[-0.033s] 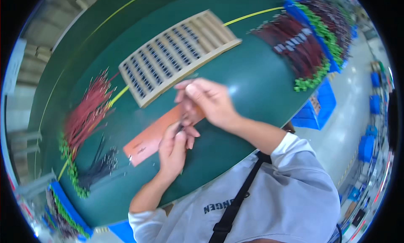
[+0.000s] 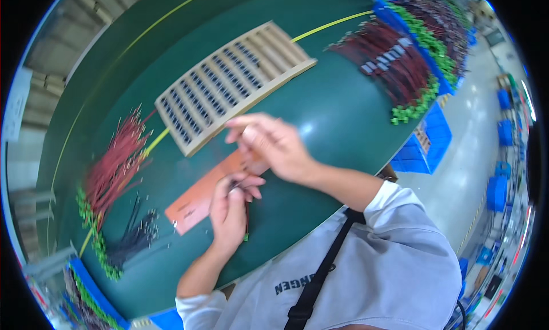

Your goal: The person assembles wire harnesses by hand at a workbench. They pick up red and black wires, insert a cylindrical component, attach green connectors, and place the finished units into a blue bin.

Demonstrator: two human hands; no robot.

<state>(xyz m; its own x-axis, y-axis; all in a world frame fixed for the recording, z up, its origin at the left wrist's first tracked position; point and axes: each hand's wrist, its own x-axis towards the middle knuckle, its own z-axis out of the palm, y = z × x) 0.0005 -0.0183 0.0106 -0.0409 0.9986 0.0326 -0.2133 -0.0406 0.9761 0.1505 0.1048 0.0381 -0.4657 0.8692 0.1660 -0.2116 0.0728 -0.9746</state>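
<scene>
- Head view: over a green bench (image 2: pixel 337 112), the left hand (image 2: pixel 229 215) has its grip closed on a thin wire (image 2: pixel 247 215), its green end hanging below.
- The right hand (image 2: pixel 277 148) is curled near it; blur hides whether its grip holds anything.
- Beyond, a wooden tray (image 2: pixel 280 85) has dark pieces in most grooves, none in the rightmost.
- Work seems partway: red wires (image 2: pixel 117 161) lie loose at left; bundled wires (image 2: pixel 403 81) at right carry pale blocks.

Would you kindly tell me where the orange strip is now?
In the head view, the orange strip lies left of centre on the green table, below the slotted beige tray, partly hidden by the left hand.
</scene>
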